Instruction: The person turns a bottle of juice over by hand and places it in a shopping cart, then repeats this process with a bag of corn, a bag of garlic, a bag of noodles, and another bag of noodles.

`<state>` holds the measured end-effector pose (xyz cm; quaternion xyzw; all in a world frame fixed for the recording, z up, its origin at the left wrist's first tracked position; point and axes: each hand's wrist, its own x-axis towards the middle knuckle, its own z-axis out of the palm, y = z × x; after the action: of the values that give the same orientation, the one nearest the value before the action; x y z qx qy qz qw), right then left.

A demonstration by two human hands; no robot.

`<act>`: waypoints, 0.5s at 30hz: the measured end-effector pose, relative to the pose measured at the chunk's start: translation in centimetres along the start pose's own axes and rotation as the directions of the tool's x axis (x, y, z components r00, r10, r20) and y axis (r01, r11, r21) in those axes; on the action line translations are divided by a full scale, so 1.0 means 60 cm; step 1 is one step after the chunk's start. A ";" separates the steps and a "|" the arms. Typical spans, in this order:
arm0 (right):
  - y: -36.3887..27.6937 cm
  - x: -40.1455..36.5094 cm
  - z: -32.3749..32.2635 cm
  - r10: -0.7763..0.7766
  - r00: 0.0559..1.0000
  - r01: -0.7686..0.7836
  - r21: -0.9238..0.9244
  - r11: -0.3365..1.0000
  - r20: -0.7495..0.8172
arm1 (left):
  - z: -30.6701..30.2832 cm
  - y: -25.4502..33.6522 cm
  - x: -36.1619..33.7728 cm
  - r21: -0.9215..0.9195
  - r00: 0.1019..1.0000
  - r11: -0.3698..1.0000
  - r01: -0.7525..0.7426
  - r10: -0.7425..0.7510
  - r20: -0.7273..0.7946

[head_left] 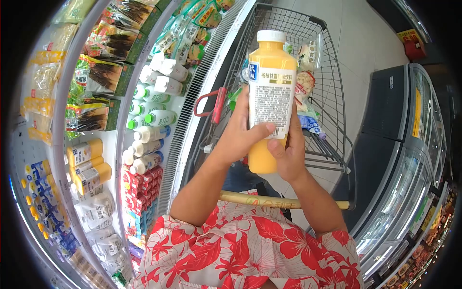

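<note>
Head view: at the centre of the frame, a tall, smooth plastic bottle of opaque yellow-orange drink stands upright, held up in both hands. It has squared shoulders, a white screw cap and a pale paper label of small print.

The left hand is wrapped around the bottle's left side, thumb pressed on the label's lower edge. The right hand is clasped around the lower right side, its thumb on the yellow body (both hands are closed on the bottle).

Behind it, in the upper centre, is a grey wire shopping cart holding packets. Its tan handle bar crosses below the hands.

At the left, curved chiller shelves carry white bottles and stubby yellow bottles. At the right is a glass-topped freezer chest. A red floral shirt fills the bottom.
</note>
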<state>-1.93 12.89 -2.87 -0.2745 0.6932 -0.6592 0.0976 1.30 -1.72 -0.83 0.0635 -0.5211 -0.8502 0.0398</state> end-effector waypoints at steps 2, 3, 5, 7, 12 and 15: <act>0.000 0.000 -0.001 -0.025 1.000 0.025 -0.004 1.000 -0.002 | 0.000 0.005 0.001 0.012 1.000 1.000 -0.006 0.006 0.020; -0.002 -0.001 -0.001 -0.010 1.000 0.010 -0.004 1.000 0.003 | 0.000 0.007 0.001 0.006 1.000 1.000 0.005 -0.006 0.029; 0.000 -0.001 -0.004 -0.003 1.000 0.003 -0.031 1.000 0.013 | 0.001 0.003 0.000 -0.017 0.999 1.000 0.019 -0.018 0.029; -0.004 0.002 -0.003 -0.017 1.000 0.017 -0.024 1.000 0.007 | 0.000 0.002 0.000 -0.022 0.999 1.000 0.017 -0.016 0.036; -0.001 0.003 -0.004 -0.027 1.000 0.027 -0.039 0.999 0.009 | -0.003 0.002 0.000 -0.025 0.999 1.000 0.018 -0.017 0.042; -0.004 0.005 -0.006 -0.041 0.999 0.042 -0.078 0.996 0.018 | -0.006 0.001 0.002 0.002 0.998 0.999 0.044 -0.044 0.039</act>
<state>-2.31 13.02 -2.54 -0.2979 0.7119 -0.6311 0.0788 1.22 -2.10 -0.97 0.0584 -0.5206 -0.8517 0.0106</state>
